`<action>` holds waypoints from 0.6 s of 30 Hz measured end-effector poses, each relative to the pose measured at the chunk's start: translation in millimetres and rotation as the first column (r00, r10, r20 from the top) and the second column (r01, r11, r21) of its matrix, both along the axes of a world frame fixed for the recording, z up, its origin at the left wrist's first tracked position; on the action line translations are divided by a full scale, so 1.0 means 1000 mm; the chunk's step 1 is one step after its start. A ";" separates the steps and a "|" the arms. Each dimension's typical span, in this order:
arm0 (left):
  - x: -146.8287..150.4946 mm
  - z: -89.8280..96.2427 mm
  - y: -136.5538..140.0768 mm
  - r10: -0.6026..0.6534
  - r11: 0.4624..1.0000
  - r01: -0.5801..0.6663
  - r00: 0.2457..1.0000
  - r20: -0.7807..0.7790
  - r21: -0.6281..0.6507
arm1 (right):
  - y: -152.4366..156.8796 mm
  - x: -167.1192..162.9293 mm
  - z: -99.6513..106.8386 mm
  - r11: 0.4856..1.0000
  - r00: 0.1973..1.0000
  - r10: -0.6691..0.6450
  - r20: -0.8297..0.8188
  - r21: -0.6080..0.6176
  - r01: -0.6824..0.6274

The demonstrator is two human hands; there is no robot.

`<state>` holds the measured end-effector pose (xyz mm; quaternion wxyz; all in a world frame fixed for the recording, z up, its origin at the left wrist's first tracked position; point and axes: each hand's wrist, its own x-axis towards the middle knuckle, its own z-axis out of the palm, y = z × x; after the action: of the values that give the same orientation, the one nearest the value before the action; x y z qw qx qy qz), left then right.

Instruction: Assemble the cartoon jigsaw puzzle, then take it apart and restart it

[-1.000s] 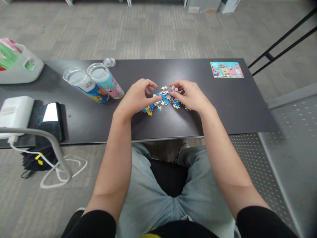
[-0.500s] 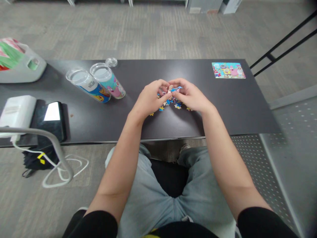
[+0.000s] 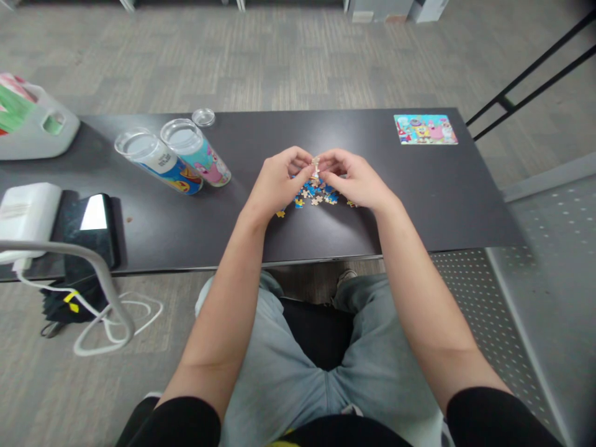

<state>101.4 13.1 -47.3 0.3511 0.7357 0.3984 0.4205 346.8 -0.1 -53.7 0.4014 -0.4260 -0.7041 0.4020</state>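
My left hand (image 3: 282, 181) and my right hand (image 3: 356, 177) meet over a small heap of jigsaw puzzle pieces (image 3: 311, 191). Between the fingertips and thumbs of both hands are a few pale-backed puzzle pieces (image 3: 316, 166); how many is too small to tell. Both hands are closed in a pinch, with the fingers curled. The heap just below is mostly blue, with yellow and plain tan pieces among it. Single yellow pieces (image 3: 280, 213) lie at its near left edge. My hands hide part of the heap.
Two cartoon-printed canisters (image 3: 173, 176) (image 3: 212, 162) and a clear lid (image 3: 203, 117) are at the left. Farther left are a phone (image 3: 93, 233), a white power adapter (image 3: 28, 214) and a white basket (image 3: 51, 139). A cartoon picture card (image 3: 426, 130) lies far right on the dark table (image 3: 447, 198).
Both hands stay over the heap, fingertips together. A tan piece now shows at the heap's near side, and pale pieces stand out between the fingertips. The view has shifted slightly.
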 end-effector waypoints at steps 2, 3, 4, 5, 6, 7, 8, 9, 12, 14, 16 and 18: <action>-0.001 0.000 0.000 -0.022 1.000 0.022 1.000 0.005 -0.002 | -0.001 0.000 0.003 0.999 0.999 -0.031 0.024 0.020 0.031; -0.001 0.000 0.000 -0.036 0.999 0.036 0.999 0.010 -0.004 | -0.001 0.000 0.005 0.999 0.998 -0.046 0.035 0.027 0.045; -0.001 0.000 -0.001 -0.049 0.999 0.050 0.999 0.015 -0.004 | -0.001 0.000 0.006 0.998 0.997 -0.059 0.043 0.036 0.057; -0.002 0.000 -0.001 -0.059 0.998 0.059 0.998 0.019 -0.002 | -0.001 -0.001 0.007 0.996 0.996 -0.071 0.050 0.048 0.069; -0.002 0.000 -0.001 -0.064 0.998 0.064 0.998 0.019 -0.002 | -0.001 -0.001 0.007 0.995 0.995 -0.083 0.053 0.064 0.080; -0.002 -0.001 -0.001 -0.063 0.998 0.063 0.998 0.017 -0.004 | -0.001 -0.001 0.008 0.993 0.994 -0.093 0.052 0.081 0.089; -0.002 -0.001 -0.001 -0.057 0.998 0.057 0.998 0.012 -0.011 | 0.000 -0.001 0.008 0.991 0.994 -0.101 0.049 0.096 0.096; -0.003 -0.002 -0.001 -0.048 0.999 0.049 0.999 0.007 -0.018 | 0.000 -0.001 0.008 0.989 0.993 -0.107 0.040 0.107 0.103; -0.003 -0.001 -0.001 -0.038 0.999 0.038 0.999 -0.011 -0.023 | -0.001 -0.001 0.008 0.988 0.994 -0.104 0.016 0.115 0.101; -0.003 0.003 -0.002 -0.049 0.999 0.048 0.999 -0.018 -0.014 | -0.003 -0.001 0.009 0.991 0.997 -0.075 0.013 0.114 0.073; -0.003 0.006 -0.004 -0.053 0.999 0.053 0.998 -0.029 -0.007 | -0.005 -0.002 0.012 0.993 0.999 -0.043 0.020 0.110 0.041; -0.003 0.007 -0.005 -0.046 0.999 0.046 0.998 -0.032 -0.003 | -0.005 -0.003 0.013 0.993 0.999 -0.035 0.028 0.113 0.032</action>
<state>98.4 8.5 -40.0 0.3550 0.7509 0.3873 0.4001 344.3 -5.1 -40.3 0.4206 -0.4206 -0.7244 0.3486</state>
